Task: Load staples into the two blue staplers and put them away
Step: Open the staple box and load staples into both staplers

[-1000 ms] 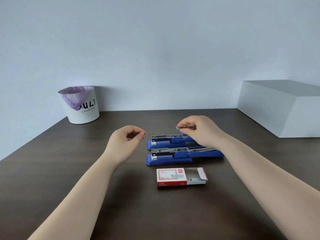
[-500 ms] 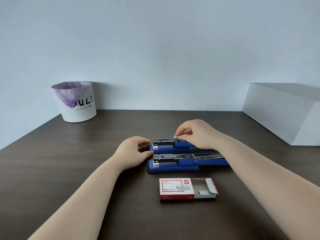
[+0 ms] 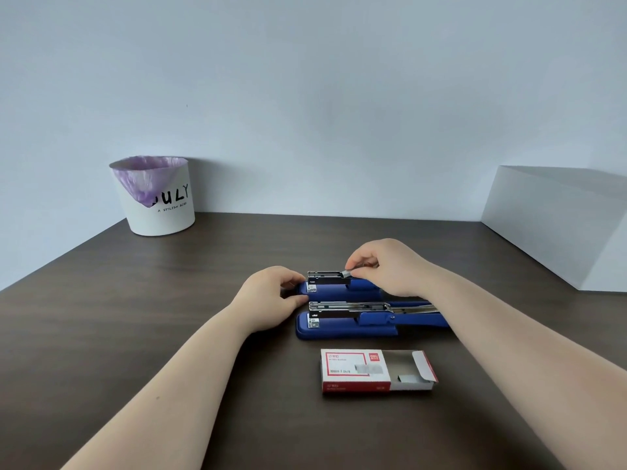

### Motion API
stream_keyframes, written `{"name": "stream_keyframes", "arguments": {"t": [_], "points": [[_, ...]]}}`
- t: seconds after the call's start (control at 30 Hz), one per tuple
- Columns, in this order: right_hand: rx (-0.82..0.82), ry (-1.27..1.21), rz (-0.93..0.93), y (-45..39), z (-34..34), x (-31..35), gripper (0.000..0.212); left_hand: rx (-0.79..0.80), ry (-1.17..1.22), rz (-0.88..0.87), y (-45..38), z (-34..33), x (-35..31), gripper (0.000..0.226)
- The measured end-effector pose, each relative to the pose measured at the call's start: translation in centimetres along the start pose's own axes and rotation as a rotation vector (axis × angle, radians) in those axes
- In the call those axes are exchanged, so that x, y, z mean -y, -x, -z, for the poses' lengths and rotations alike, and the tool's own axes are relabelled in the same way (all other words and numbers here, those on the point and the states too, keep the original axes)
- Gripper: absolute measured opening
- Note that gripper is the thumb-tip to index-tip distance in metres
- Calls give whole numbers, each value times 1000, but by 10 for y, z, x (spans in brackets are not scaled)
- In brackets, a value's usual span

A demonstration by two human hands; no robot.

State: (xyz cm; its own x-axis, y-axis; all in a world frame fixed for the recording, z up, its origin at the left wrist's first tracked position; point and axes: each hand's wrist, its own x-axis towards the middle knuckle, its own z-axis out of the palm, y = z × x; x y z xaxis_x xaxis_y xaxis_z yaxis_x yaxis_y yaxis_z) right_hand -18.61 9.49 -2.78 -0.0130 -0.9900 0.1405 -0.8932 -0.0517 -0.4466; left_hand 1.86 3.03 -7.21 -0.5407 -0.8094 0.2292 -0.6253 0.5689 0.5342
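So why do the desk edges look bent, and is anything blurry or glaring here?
Head view: a wide-angle lens bows the desk edges and stretches the forearms near the bottom corners. Light is soft and even, with faint shadows under the hands and behind the bin. No strong glare; the staple strip in the right hand is small and slightly soft.

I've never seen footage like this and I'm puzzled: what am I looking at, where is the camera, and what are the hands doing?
No machine here: a person wears a camera on the head, looking down at their own bare arms over a dark table. The left hand steadies the far blue stapler at its front end. The right hand pinches a small strip of staples over that stapler's open metal channel. The near blue stapler also lies open. In front sits an open staple box. A lined white bin and a white box stand further back.
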Motion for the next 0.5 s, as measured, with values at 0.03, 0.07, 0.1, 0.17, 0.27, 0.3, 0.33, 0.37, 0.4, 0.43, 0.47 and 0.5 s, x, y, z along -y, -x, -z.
{"name": "stream_keyframes", "arguments": {"t": [0.03, 0.07, 0.1, 0.17, 0.27, 0.3, 0.33, 0.37, 0.4, 0.43, 0.47, 0.5], "points": [[1, 6, 3, 0, 0, 1, 19, 1, -1, 1, 0, 0, 0, 33], [0, 11, 6, 0, 0, 1, 19, 1, -4, 1, -1, 0, 0, 33], [-4, 17, 11, 0, 0, 2, 19, 1, -5, 0, -1, 0, 0, 32], [-17, 35, 20, 0, -2, 2, 19, 1, -4, -2, -1, 0, 1, 32], [-41, 59, 30, 0, -3, 3, 19, 4, -7, -2, 0, 0, 1, 33], [-39, 67, 35, -1, -2, 4, 19, 3, -6, -3, 0, 0, 1, 33], [-31, 78, 40, -1, -2, 4, 20, 4, -5, -3, 0, 0, 1, 33], [-20, 90, 46, -2, -2, 5, 20, 4, -2, -4, 0, 0, 1, 33], [-10, 99, 50, -3, -2, 5, 20, 6, -1, -4, 0, 0, 1, 34], [-1, 100, 52, -4, -2, 6, 20, 7, -2, -5, 0, 0, 1, 34], [6, 91, 50, -4, -2, 6, 21, 7, -3, -5, 0, 0, 1, 34], [5, 73, 44, -3, -2, 5, 22, 6, -1, -4, 0, 0, 1, 33]]}}
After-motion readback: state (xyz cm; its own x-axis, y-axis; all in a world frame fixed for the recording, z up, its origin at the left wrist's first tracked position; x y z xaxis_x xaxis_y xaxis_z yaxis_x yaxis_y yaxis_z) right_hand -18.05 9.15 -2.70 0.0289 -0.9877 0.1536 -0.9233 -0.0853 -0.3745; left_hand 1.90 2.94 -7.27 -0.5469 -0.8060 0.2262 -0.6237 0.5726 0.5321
